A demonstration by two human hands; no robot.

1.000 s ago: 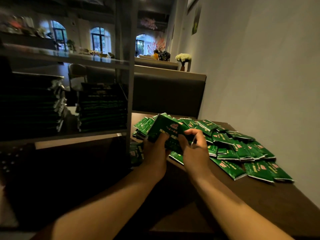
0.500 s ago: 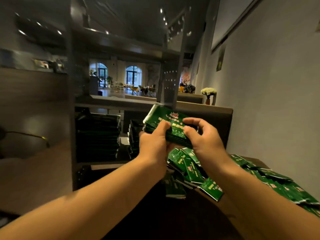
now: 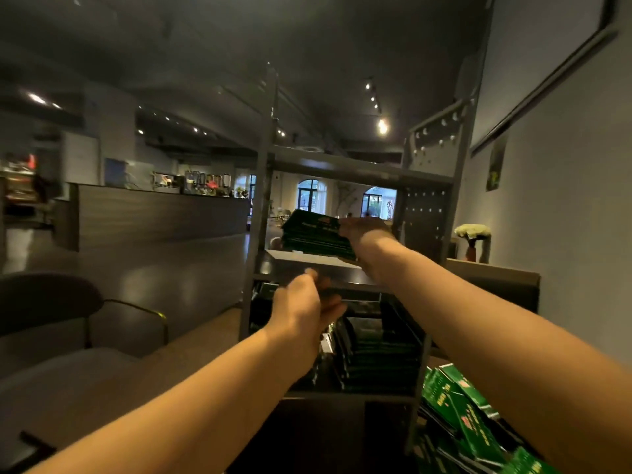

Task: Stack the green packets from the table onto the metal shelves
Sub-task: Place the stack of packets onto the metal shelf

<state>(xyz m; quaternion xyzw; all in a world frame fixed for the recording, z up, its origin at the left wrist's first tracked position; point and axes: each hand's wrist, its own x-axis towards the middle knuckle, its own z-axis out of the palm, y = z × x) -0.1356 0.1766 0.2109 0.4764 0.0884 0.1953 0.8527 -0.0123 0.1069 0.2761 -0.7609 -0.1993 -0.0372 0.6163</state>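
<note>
The right hand [image 3: 364, 230] grips a bundle of packets [image 3: 316, 234] above the shelf [image 3: 328, 268]; left hand [image 3: 304, 302] empty, loosely curled; bottom packets could slip from its fingers

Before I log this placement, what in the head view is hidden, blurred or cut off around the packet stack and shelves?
- Stack of green packets in the right hand: count unreadable, dark and blurred; hand covers its right end.
- Whether it touches the middle shelf: unclear.
- Left hand: motion-blurred, fingers indistinct.
- Lower-shelf stacks: partly behind the left hand, too dark to count.
- Table packets: cut off by the right arm and the frame edge.
</note>
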